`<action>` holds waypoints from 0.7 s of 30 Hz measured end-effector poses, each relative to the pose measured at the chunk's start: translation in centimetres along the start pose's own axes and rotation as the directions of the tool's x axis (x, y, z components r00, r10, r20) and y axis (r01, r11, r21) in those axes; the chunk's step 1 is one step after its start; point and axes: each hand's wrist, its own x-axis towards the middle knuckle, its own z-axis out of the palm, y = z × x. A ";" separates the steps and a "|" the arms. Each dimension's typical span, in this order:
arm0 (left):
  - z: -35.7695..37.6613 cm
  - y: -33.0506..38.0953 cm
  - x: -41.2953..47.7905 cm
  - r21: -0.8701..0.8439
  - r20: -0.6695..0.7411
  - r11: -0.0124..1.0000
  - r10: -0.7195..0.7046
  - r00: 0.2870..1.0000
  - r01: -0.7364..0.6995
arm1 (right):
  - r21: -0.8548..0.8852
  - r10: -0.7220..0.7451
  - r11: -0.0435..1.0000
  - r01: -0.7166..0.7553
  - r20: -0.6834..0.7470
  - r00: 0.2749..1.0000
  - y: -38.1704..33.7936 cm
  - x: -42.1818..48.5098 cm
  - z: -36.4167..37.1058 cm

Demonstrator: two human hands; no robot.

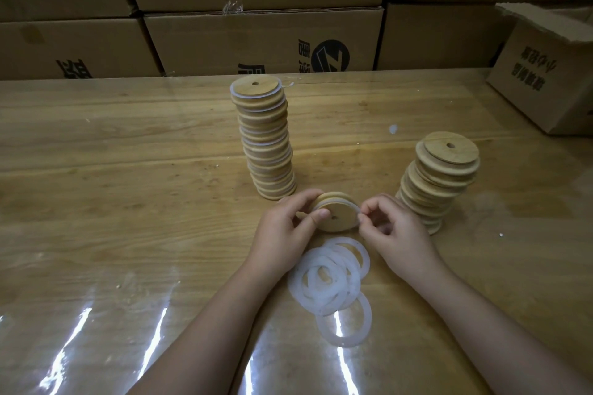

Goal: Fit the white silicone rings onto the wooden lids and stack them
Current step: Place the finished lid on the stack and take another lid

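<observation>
My left hand [285, 228] grips a round wooden lid [340, 215] with a small hole, held tilted just above the table. My right hand [391, 228] pinches a white silicone ring at the lid's right edge, where it wraps the rim. Below the hands lies a loose pile of white silicone rings [330, 282]. Behind the lid rises a tall stack of lids with white rings fitted [266, 141]. At the right stands a shorter, leaning stack of plain wooden lids [439, 179].
The wooden table [128, 202] has a glossy clear cover. Stacked cardboard boxes [256, 38] wall off the back edge. An opened cardboard box [545, 74] sits on the table at the far right.
</observation>
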 end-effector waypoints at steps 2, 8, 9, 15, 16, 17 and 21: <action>0.0 -0.1 0.0 0.003 -0.002 1.000 -0.002 1.000 0.002 | 0.002 -0.002 1.000 0.002 0.009 1.000 -0.1 0.0 -0.1; 0.0 -0.1 0.0 -0.006 0.013 1.000 -0.011 1.000 0.012 | -0.001 -0.015 1.000 0.015 -0.009 1.000 -0.4 0.0 -0.2; 0.0 0.0 0.0 -0.009 0.022 1.000 -0.009 1.000 0.009 | -0.004 -0.019 1.000 0.019 -0.017 1.000 -0.4 0.0 -0.3; -0.1 -0.1 0.1 -0.068 0.043 0.996 -0.046 0.998 0.048 | 0.061 0.011 0.998 -0.008 -0.039 0.999 -0.4 0.0 -0.5; -0.1 -0.1 0.1 -0.070 0.041 0.997 -0.039 0.998 0.042 | 0.070 0.015 0.997 -0.012 -0.042 0.999 -0.4 0.0 -0.5; -0.1 -0.1 0.2 -0.072 0.038 0.997 -0.029 0.999 0.032 | 0.079 0.019 0.997 -0.016 -0.043 0.999 -0.4 -0.1 -0.6; -0.2 -0.1 0.2 -0.087 0.032 0.996 -0.014 0.999 0.017 | 0.104 0.056 0.993 -0.053 -0.030 0.998 -0.5 -0.2 -0.6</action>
